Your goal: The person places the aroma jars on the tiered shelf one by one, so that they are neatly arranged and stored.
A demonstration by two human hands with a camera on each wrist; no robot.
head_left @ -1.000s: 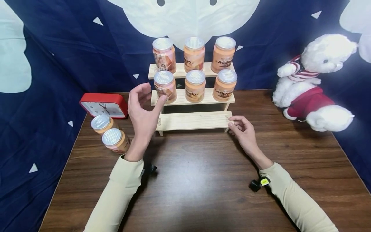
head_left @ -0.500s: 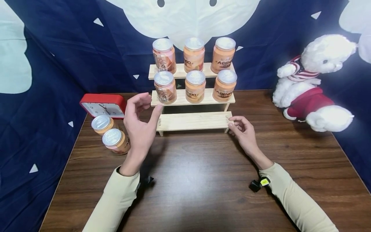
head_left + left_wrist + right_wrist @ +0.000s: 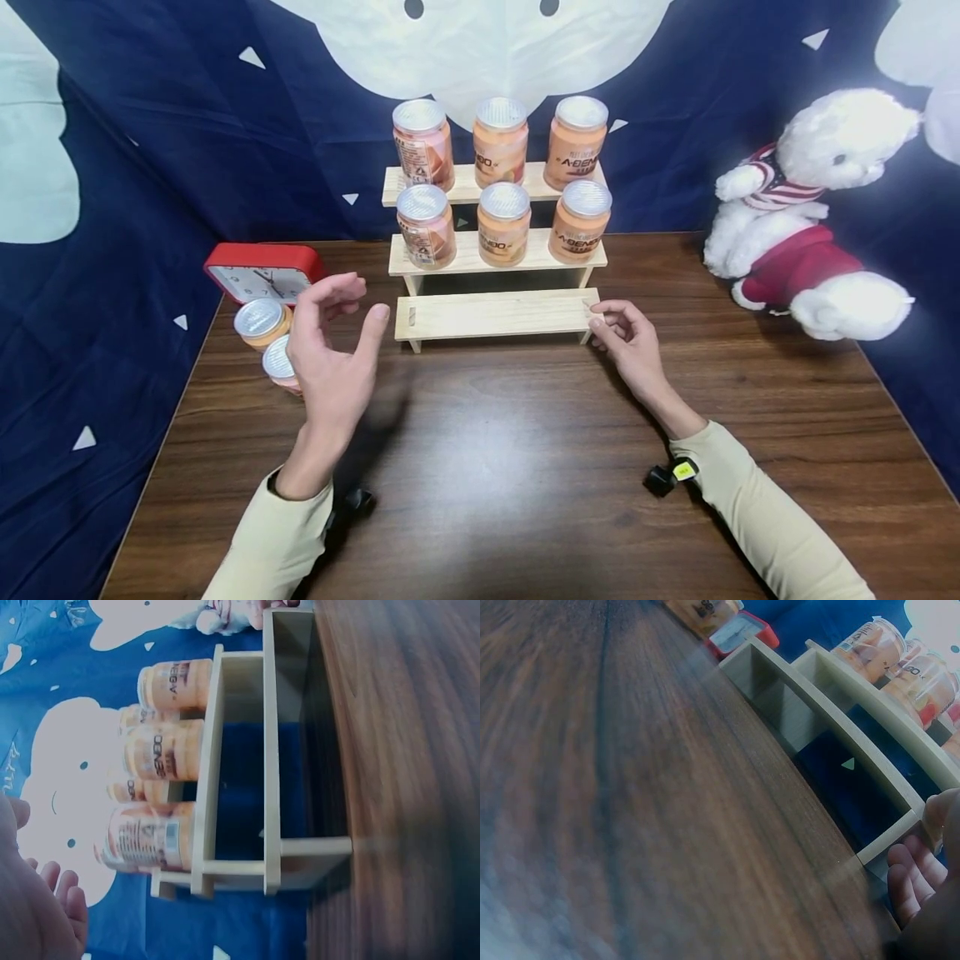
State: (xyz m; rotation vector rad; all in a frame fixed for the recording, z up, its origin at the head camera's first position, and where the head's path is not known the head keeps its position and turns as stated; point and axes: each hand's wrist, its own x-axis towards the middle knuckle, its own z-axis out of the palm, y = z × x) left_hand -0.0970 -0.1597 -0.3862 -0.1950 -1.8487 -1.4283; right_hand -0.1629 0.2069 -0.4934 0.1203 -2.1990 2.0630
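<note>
My left hand (image 3: 330, 375) is in the air, thumb and fingers spread apart with nothing between them. It partly covers the nearer of two fruit jars with silver lids; that near jar (image 3: 277, 360) and the far jar (image 3: 261, 321) stand on the table. My right hand (image 3: 630, 343) pinches the right end of the bottom step of a three-step wooden display stand (image 3: 495, 315). In the right wrist view, its thumb and fingers (image 3: 907, 874) sit at that corner. Three orange jars stand on the middle step, among them the centre jar (image 3: 504, 225). Three more, including the top centre jar (image 3: 501, 142), stand on the top step.
A red clock (image 3: 266, 271) stands behind the loose jars at the left. At the back right of the wooden table (image 3: 510, 483) sit white plush toys (image 3: 810, 225), one in red clothing. A dark blue cloth (image 3: 300, 125) with white shapes hangs behind.
My left hand has moved away from the left jar on the middle step, leftward and toward me, over the loose jars. My right hand has stayed at the stand's end.
</note>
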